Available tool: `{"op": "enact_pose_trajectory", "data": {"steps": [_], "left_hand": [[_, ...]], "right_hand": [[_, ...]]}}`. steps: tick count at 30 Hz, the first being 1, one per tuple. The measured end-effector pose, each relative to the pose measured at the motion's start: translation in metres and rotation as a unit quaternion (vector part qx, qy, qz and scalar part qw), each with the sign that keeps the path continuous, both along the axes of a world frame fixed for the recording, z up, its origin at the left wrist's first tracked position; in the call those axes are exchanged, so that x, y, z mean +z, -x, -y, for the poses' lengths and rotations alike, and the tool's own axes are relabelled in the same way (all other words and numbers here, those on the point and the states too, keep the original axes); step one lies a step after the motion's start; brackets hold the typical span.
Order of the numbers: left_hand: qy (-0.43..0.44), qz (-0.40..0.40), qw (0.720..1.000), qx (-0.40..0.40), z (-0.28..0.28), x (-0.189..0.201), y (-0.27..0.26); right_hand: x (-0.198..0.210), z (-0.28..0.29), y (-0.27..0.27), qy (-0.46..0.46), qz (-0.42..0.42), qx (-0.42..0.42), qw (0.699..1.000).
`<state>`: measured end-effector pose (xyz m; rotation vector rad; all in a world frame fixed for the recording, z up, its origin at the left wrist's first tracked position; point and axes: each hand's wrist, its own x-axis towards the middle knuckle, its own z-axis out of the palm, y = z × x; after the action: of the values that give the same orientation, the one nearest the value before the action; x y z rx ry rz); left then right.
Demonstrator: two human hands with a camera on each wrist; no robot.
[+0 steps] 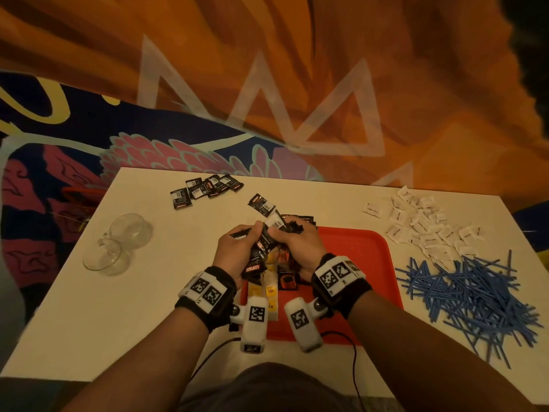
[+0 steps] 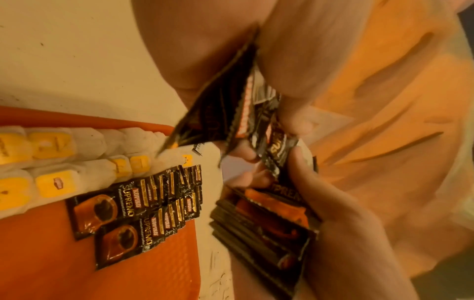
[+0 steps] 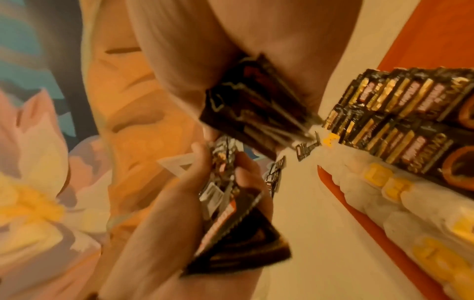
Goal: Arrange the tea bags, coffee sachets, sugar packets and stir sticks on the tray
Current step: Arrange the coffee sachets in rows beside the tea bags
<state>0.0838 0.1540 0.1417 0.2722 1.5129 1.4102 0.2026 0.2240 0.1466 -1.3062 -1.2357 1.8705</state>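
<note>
both hands [image 1: 237, 251] [image 1: 297, 242] – fingers grasping coffee sachets [image 1: 261, 248] – hide tray's [image 1: 371, 263] far-left corner.

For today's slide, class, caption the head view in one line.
Both hands, left hand and right hand, grip black coffee sachets above the red plastic tray.

white table [image 1: 142, 316]: red tray [image 1: 371, 263], sachets [image 1: 205, 188], packets [image 1: 421, 227], sticks [image 1: 469, 295], glasses [image 1: 118, 245].
</note>
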Motion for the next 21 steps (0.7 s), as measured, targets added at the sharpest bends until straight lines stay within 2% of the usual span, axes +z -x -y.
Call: {"op": "enact_pose_trajectory", "data": {"steps": [2,4,5,7,9,10,11,13,14,16,17,19,21], "left_hand": [[0.033,0.053,0.998,-0.022,0.002,-0.002,0.003],[0.047,0.154,0.986,-0.037,0.004,-0.004,0.007],[0.045,0.194,0.979,-0.040,0.005,-0.006,0.010],[0.034,0.228,0.972,-0.040,0.005,-0.003,0.012],[0.017,0.213,0.977,-0.025,0.003,-0.001,0.014],[0.013,0.188,0.982,-0.016,0.003,-0.001,0.015],[0.010,0.161,0.987,-0.010,0.004,-0.002,0.016],[0.013,0.120,0.993,0.002,0.005,-0.003,0.018],[0.015,0.105,0.994,0.004,0.005,-0.003,0.018],[0.016,0.077,0.997,0.005,0.006,-0.004,0.019],[0.013,0.068,0.998,0.001,0.006,-0.004,0.019],[-0.002,0.052,0.998,-0.018,0.007,-0.002,0.017],[-0.017,0.050,0.998,-0.046,0.007,0.002,0.012]], "right_hand": [[0.004,-0.001,0.002,-0.132,0.071,-0.019,0.989],[0.007,0.000,-0.001,-0.294,0.126,-0.008,0.947],[0.009,0.001,-0.003,-0.362,0.141,0.023,0.921],[0.014,0.005,-0.010,-0.451,0.170,0.138,0.865],[0.012,0.009,-0.014,-0.469,0.226,0.248,0.817],[0.010,0.009,-0.014,-0.457,0.232,0.265,0.817],[0.008,0.010,-0.015,-0.441,0.217,0.261,0.831],[0.007,0.012,-0.013,-0.403,0.177,0.206,0.874],[0.006,0.012,-0.012,-0.352,0.147,0.172,0.908],[0.008,0.006,-0.013,-0.165,0.048,0.092,0.981],[0.009,0.004,-0.013,-0.068,-0.002,0.062,0.996],[0.010,0.002,-0.011,0.035,-0.056,0.048,0.997],[0.008,0.002,-0.008,0.045,-0.024,0.083,0.995]]}}
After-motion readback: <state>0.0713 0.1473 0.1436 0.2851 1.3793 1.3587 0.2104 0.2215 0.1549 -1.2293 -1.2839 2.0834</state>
